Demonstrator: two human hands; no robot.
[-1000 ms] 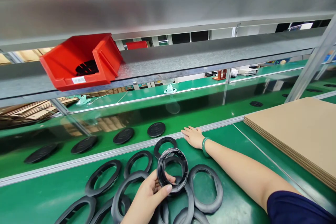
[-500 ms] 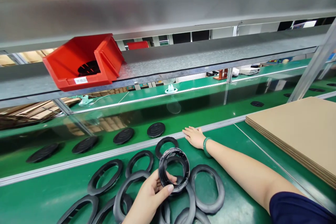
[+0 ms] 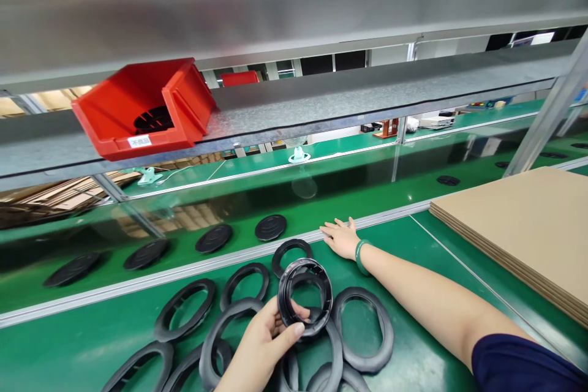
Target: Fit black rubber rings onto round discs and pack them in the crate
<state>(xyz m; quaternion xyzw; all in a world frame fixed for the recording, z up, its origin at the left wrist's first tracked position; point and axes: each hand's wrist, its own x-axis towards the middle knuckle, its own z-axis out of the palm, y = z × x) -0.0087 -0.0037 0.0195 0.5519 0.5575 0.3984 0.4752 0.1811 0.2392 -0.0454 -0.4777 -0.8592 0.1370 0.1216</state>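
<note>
My left hand (image 3: 271, 337) grips a black plastic ring (image 3: 327, 294) by its lower left side, thumb on the near rim. The ring is tilted up above several dark ring-shaped pads that lie on the green tabletop (image 3: 59, 352). One oval pad (image 3: 384, 324) rests just right of the held ring, and a smaller ring (image 3: 278, 254) lies behind it. My right hand (image 3: 340, 239) lies flat with spread fingers on the metal rail (image 3: 380, 218) at the table's far edge. It holds nothing. A green bangle circles that wrist.
Beyond the rail, black discs (image 3: 271, 228) lie in a row on a green conveyor belt (image 3: 331, 205). A red bin (image 3: 184, 110) with black parts stands on the metal shelf (image 3: 294, 110) above. Stacked cardboard sheets (image 3: 514, 220) lie at right, beside a metal post (image 3: 546, 110).
The discs on the belt have shifted slightly left. My right fingers have spread a little wider. My left hand still holds the ring in the same place.
</note>
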